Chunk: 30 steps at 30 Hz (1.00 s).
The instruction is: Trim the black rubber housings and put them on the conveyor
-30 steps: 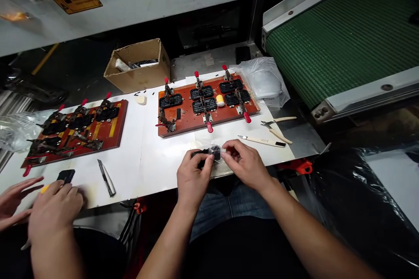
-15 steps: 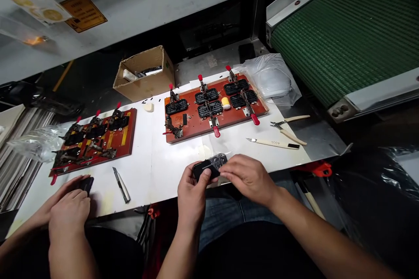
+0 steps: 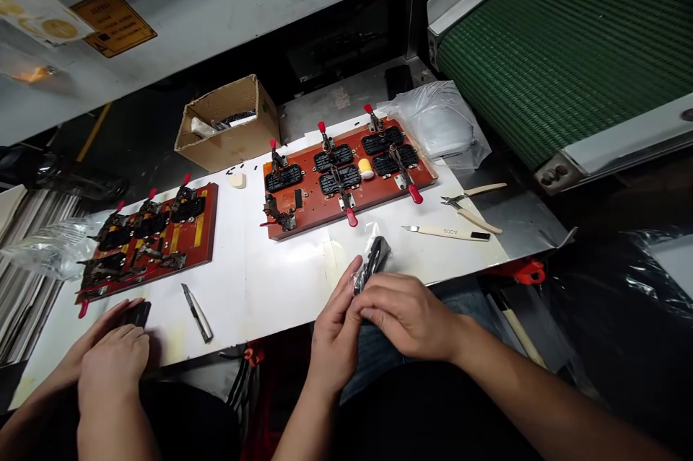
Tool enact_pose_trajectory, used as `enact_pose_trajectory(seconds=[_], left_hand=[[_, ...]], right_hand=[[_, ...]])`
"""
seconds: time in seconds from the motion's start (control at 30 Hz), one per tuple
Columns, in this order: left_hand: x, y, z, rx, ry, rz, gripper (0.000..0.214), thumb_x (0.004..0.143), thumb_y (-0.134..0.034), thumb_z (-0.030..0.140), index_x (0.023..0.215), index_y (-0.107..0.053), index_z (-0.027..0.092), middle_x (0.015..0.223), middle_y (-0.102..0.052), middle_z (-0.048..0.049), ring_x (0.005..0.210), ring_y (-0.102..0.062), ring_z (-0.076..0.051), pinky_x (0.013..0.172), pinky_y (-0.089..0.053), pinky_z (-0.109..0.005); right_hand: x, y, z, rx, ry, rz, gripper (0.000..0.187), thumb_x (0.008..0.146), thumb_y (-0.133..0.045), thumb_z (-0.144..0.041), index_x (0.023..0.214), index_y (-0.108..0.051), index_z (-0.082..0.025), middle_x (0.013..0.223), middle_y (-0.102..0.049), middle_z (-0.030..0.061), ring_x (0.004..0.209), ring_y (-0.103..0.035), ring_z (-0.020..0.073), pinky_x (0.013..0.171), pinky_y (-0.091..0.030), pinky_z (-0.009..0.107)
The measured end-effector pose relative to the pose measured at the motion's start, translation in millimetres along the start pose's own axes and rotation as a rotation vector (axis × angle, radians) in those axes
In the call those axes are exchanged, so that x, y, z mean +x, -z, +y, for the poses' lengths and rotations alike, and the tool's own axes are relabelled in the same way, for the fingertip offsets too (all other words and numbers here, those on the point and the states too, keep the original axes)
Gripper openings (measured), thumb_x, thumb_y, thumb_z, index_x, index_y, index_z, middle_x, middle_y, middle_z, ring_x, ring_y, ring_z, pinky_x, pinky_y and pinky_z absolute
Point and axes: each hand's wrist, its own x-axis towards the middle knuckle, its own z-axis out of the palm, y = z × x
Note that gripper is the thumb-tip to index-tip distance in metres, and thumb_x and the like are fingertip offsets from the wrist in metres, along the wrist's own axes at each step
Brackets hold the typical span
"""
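Observation:
A flat black part (image 3: 372, 263) in clear plastic film stands tilted, edge toward me, just above the front of the table. My left hand (image 3: 336, 335) is closed around its lower left side. The fingers of my right hand (image 3: 408, 313) are pinched together at its lower end, against my left thumb; whether they grip the film or the part is hidden. Beyond my hands lies a red-brown fixture board (image 3: 319, 210) with red-handled toggle clamps and several black ribbed parts. A yellow-and-white round piece (image 3: 367, 169) rests on that board.
To the right lie a craft knife (image 3: 447, 232) and pliers (image 3: 470, 207). Behind stand a cardboard box (image 3: 216, 136), a plastic bag (image 3: 438, 122) and a green conveyor (image 3: 574, 50). At left, a co-worker's hands (image 3: 116, 349) hold a black piece near a second fixture (image 3: 157, 237) and cutter (image 3: 196, 313).
The wrapped black part has turned from lying flat to standing on edge. My right hand has shifted lower toward my left thumb. The whole view has moved slightly.

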Motion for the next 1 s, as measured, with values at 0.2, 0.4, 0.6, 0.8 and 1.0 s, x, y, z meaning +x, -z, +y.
enact_pose_trajectory(seconds=[0.2,0.4,0.6,0.8,1.0], left_hand=[[-1,-15.1,0,-0.057,0.036,0.343,0.028,0.086,-0.081,0.030,0.114,-0.080,0.026,0.117,-0.077,-0.0059,0.108,-0.073,-0.022,0.097,-0.059,-0.031],[12,-19.4,11,-0.376,0.134,0.418,0.058,0.076,-0.092,0.031,0.130,-0.071,0.029,0.090,-0.068,0.0005,0.063,-0.063,-0.010,0.061,-0.057,-0.021],[-4,-10.3,5,-0.429,0.152,0.069,0.046,0.082,-0.086,0.028,0.126,-0.073,0.030,0.093,-0.068,-0.0032,0.068,-0.067,-0.015,0.069,-0.060,-0.029],[-18,10.8,0,-0.216,0.199,0.082,0.014,0.084,-0.083,0.034,0.082,-0.078,0.020,0.094,-0.068,-0.0074,0.084,-0.067,-0.021,0.080,-0.058,-0.032],[9,0.7,14,0.083,0.251,0.220,0.054,0.068,-0.083,0.071,0.106,-0.080,0.034,0.119,-0.077,-0.0042,0.115,-0.068,-0.042,0.078,-0.064,-0.044]], right_hand=[[-8,-15,-17,0.103,-0.066,0.024,0.014,0.104,-0.057,-0.017,0.112,-0.068,-0.017,0.104,-0.071,0.0088,0.095,-0.066,0.0194,0.087,-0.052,0.031],[-48,-46,-10,0.476,-0.582,0.082,0.029,0.107,-0.057,-0.047,0.103,-0.066,-0.019,0.078,-0.070,0.0016,0.061,-0.058,0.0118,0.060,-0.046,0.024],[-49,-34,12,1.081,-0.813,0.384,0.050,0.100,-0.058,-0.067,0.096,-0.060,-0.018,0.076,-0.062,0.0015,0.055,-0.049,0.0097,0.044,-0.031,0.019],[-42,-10,23,0.902,-0.669,0.499,0.038,0.095,-0.075,-0.051,0.112,-0.061,-0.020,0.087,-0.058,-0.0009,0.063,-0.045,0.0081,0.054,-0.038,0.019],[-39,1,29,0.529,-0.651,0.379,0.029,0.087,-0.079,-0.043,0.092,-0.061,-0.021,0.079,-0.057,-0.0031,0.068,-0.053,0.0128,0.058,-0.044,0.021]])
